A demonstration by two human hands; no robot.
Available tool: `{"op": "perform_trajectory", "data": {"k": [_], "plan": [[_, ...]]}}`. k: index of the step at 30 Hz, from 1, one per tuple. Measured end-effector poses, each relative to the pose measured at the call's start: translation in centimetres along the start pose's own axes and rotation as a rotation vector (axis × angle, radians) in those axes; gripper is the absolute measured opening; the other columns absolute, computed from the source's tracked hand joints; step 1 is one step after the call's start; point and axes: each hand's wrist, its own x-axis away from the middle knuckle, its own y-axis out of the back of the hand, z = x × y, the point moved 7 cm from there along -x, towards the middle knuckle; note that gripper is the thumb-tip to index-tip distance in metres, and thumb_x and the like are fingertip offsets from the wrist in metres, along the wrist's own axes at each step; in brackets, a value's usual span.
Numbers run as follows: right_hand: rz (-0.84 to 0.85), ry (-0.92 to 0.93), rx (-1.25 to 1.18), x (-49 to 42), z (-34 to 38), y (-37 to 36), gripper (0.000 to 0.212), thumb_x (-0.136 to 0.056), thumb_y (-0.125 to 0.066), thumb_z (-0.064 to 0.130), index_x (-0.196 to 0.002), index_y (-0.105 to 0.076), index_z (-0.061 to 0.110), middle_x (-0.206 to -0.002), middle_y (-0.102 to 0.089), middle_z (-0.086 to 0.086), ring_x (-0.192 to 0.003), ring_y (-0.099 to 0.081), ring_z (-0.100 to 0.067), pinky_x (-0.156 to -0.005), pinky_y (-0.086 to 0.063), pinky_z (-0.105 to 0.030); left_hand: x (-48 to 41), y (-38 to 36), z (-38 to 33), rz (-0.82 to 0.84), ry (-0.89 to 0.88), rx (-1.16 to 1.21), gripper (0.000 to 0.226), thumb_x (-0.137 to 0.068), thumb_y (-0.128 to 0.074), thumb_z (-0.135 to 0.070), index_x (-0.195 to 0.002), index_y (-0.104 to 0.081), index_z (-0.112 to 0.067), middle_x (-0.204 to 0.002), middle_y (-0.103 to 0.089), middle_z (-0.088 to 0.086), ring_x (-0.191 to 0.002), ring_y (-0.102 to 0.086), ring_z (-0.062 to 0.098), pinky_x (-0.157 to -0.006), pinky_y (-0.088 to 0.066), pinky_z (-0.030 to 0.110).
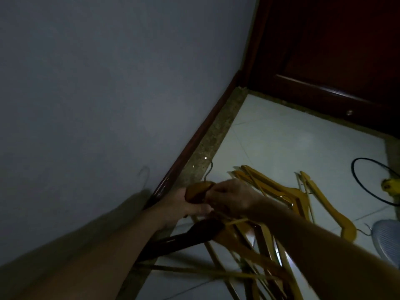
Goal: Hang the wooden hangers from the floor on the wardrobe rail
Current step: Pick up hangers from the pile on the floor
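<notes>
Dim tiled floor by grey wall. Hanger pile lies there; one hanger held above it, left grip curled under its neck, right grip pinching same. Judged light, stiff, smooth; hooks may snag, so take at neck below hook.

A plain grey-blue wall fills the left of the view, dim and in shadow. A dark red-brown skirting board runs along its foot, with a speckled stone strip just beside it, bordering the pale floor tiles. At the upper right stands a dark wooden panel with a small round knob. At the right edge lie a thin black ring, a yellow object and a pale blue grille.
</notes>
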Motion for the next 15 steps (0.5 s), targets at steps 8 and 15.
{"op": "perform_trajectory", "data": {"k": [8,15], "plan": [[-0.092,0.14,-0.087,4.9,11.3,11.5,0.026,-0.098,-0.059,0.032,-0.09,-0.075,0.013,-0.054,-0.055,0.009,-0.047,-0.046,-0.004,-0.044,-0.036,-0.019,1.2,0.8,-12.4,-0.015,-0.19,-0.344,0.07,-0.063,-0.09,-0.021,-0.124,-0.059,-0.035,-0.115,-0.069,-0.012,-0.104,-0.066,0.008,-0.085,-0.051,0.02],[-0.308,0.306,-0.101,11.3,20.8,19.2,0.021,-0.093,-0.067,0.032,-0.084,-0.075,0.014,-0.062,-0.068,0.003,-0.054,-0.061,-0.009,-0.051,-0.051,-0.022,4.8,4.3,-24.1,-0.159,-0.31,-0.302,0.056,-0.05,-0.086,-0.019,-0.093,-0.06,-0.046,-0.094,-0.07,-0.012,-0.086,-0.068,0.008,-0.071,-0.053,0.023]]}}
